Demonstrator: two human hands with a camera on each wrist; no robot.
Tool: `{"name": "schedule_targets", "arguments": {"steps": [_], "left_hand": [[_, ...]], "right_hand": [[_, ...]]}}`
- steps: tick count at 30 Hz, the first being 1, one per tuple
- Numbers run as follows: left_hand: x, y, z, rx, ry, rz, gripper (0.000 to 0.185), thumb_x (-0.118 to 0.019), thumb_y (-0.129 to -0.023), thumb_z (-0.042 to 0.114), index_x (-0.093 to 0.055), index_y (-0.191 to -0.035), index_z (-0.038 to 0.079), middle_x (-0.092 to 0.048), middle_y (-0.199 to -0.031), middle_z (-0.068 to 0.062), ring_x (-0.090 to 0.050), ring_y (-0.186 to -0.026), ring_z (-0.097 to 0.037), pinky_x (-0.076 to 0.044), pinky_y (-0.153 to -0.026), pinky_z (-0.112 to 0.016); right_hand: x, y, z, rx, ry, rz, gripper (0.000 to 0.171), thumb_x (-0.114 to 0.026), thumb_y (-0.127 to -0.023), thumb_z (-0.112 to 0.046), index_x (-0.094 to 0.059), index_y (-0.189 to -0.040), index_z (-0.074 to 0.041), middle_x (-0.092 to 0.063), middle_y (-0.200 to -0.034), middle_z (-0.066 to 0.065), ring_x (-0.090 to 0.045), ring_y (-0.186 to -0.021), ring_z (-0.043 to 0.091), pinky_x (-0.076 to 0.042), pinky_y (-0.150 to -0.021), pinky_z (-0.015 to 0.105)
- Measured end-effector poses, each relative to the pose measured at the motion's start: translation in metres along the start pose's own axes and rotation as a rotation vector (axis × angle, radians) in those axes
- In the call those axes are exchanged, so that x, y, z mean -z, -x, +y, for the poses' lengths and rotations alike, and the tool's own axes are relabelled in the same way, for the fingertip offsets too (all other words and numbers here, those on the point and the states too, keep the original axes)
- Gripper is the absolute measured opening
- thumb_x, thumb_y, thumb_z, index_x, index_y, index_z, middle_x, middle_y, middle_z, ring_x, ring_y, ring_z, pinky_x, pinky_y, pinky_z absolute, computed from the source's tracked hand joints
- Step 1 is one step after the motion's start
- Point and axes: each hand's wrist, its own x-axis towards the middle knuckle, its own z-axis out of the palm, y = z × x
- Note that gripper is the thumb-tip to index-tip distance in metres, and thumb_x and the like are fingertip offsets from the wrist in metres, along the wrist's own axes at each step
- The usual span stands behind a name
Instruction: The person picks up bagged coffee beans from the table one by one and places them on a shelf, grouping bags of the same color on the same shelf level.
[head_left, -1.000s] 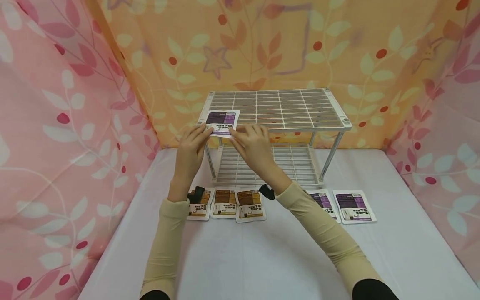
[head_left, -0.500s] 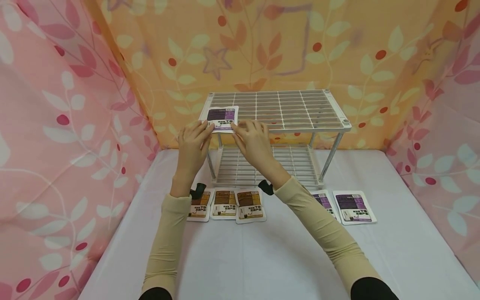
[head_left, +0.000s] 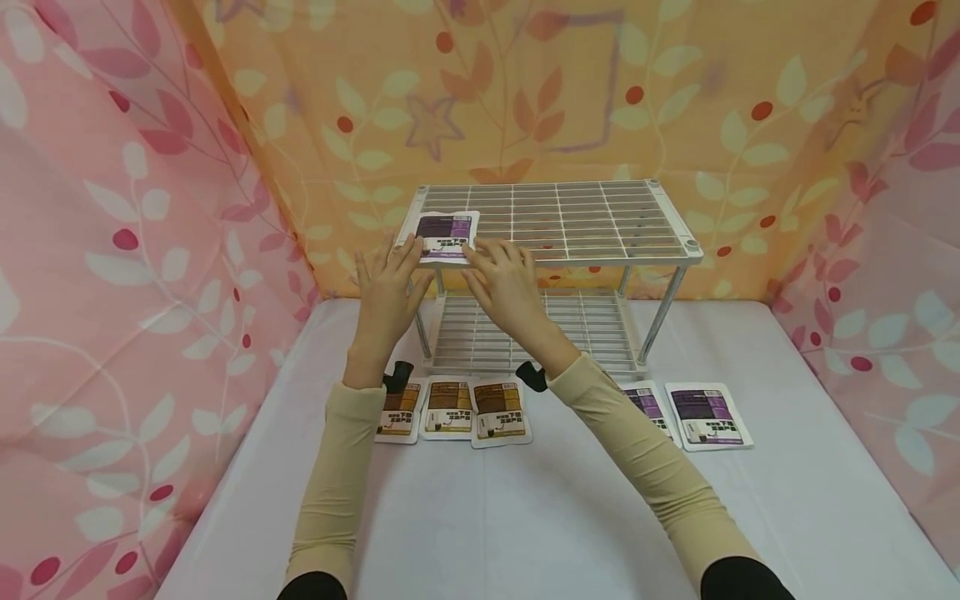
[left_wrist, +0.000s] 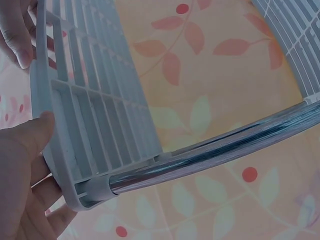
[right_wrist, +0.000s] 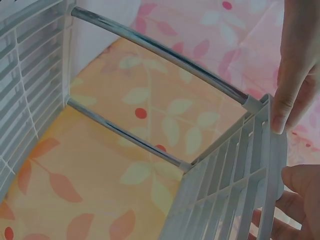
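A flat white packet with a purple label point(head_left: 447, 237) lies on the front left corner of the upper tier of a white two-tier rack point(head_left: 570, 218). My left hand point(head_left: 387, 292) has its fingers spread, the fingertips touching the packet's left edge. At the packet's lower right corner, the fingertips of my right hand point(head_left: 510, 283) touch it, the thumb held apart below. From underneath, the left wrist view shows my left hand point(left_wrist: 25, 170) at the shelf edge point(left_wrist: 62, 135). In the right wrist view, my right hand point(right_wrist: 297, 200) is beside the shelf rim point(right_wrist: 272, 185).
Brown-labelled packets point(head_left: 450, 407) lie in a row before the rack, the leftmost partly behind my left wrist. Purple-labelled packets point(head_left: 708, 415) lie to the right, one partly behind my right sleeve. Metal posts point(head_left: 663, 312) support the rack on a white-covered table point(head_left: 480, 517).
The purple-labelled packet has moved up and back from the rack's front edge onto the upper tier. My left hand's fingers have loosened and spread; my right hand has moved slightly with the packet.
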Motion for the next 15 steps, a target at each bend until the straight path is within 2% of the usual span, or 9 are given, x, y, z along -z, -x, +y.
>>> {"name": "schedule_targets", "arguments": {"steps": [9,15], "left_hand": [[-0.0016,-0.0042,0.0003,0.005,0.004,-0.017,0.057,-0.052,-0.093,0.039,-0.037,-0.143,0.015,-0.035,-0.147,-0.004,-0.016,-0.142,-0.026,0.007,-0.109,-0.059],[-0.0063,-0.0020,0.0043,-0.025,0.011,0.028,0.059,-0.053,-0.093,0.038,-0.036,-0.143,0.012,-0.034,-0.148,-0.011,-0.016,-0.142,-0.027,0.000,-0.108,-0.064]], "right_hand": [[0.0003,-0.0003,0.0012,0.000,-0.010,-0.004,0.040,-0.051,-0.095,-0.033,-0.054,-0.131,-0.017,-0.049,-0.134,0.007,-0.040,-0.124,0.026,-0.015,-0.111,0.049],[0.0017,0.0049,0.0014,0.023,-0.005,0.023,0.041,-0.053,-0.094,-0.033,-0.052,-0.132,-0.017,-0.048,-0.135,0.007,-0.040,-0.125,0.026,-0.009,-0.114,0.050]]}}
